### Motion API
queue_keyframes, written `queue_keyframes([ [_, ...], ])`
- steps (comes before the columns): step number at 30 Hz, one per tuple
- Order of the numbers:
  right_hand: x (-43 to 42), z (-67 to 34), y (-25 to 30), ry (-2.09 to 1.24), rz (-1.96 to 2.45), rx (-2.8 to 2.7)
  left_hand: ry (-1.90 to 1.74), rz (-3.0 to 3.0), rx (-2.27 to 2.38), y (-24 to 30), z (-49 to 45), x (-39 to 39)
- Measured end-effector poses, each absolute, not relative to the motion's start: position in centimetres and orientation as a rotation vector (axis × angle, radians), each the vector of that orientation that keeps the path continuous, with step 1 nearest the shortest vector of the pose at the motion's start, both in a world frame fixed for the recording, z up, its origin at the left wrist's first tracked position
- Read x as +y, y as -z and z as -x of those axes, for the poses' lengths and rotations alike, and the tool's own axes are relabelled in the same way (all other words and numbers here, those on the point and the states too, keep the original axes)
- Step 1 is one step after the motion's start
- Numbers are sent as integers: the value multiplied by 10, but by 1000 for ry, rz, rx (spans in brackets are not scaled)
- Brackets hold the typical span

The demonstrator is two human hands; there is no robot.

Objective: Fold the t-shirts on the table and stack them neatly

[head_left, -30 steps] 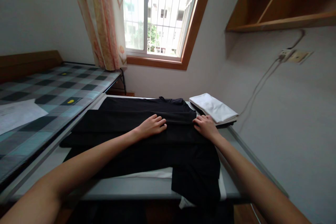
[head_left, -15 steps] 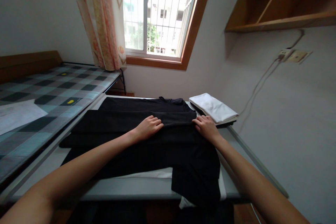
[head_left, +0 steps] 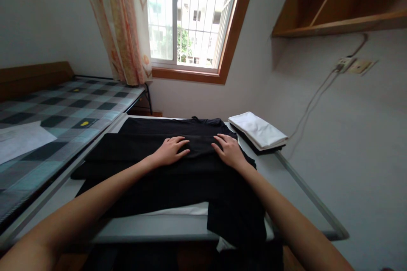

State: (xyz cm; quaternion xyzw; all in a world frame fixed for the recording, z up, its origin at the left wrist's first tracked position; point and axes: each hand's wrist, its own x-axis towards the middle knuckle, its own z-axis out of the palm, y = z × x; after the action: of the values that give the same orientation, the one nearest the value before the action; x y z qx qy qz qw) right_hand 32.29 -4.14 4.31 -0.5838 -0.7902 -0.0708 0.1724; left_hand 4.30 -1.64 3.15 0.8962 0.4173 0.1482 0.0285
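Note:
A black garment (head_left: 165, 178) lies spread over a grey table (head_left: 152, 230), partly folded, one corner hanging off the near edge. My left hand (head_left: 169, 151) rests flat on the folded upper part, fingers spread. My right hand (head_left: 229, 151) also lies flat on the garment, near its right side, fingers apart. Neither hand grips the cloth.
A folded white cloth (head_left: 258, 130) on a dark one sits at the table's far right. A bed with a checked cover (head_left: 63, 112) and a white sheet (head_left: 20, 139) stands left. A window, curtain (head_left: 122, 25), wooden shelf (head_left: 337, 6) and wall socket (head_left: 354, 65) lie beyond.
My right hand slid left from the garment's right edge onto the cloth. My left hand shifted slightly left and flattened. The right side of the garment now lies folded inward.

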Motion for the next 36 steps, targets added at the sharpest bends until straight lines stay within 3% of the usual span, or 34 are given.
queue_keyframes([
  [10, -25, -257, -17, -151, 1798, -2416, -237, -2760, 1423, -4, -43, -23],
  [26, -23, -354, -8, -138, 2159, -2160, -49, -2353, 1989, -10, 64, 5],
  [36, -7, -306, -42, -33, 2151, -2218, -53, -2233, 2125, -7, 91, 14],
])
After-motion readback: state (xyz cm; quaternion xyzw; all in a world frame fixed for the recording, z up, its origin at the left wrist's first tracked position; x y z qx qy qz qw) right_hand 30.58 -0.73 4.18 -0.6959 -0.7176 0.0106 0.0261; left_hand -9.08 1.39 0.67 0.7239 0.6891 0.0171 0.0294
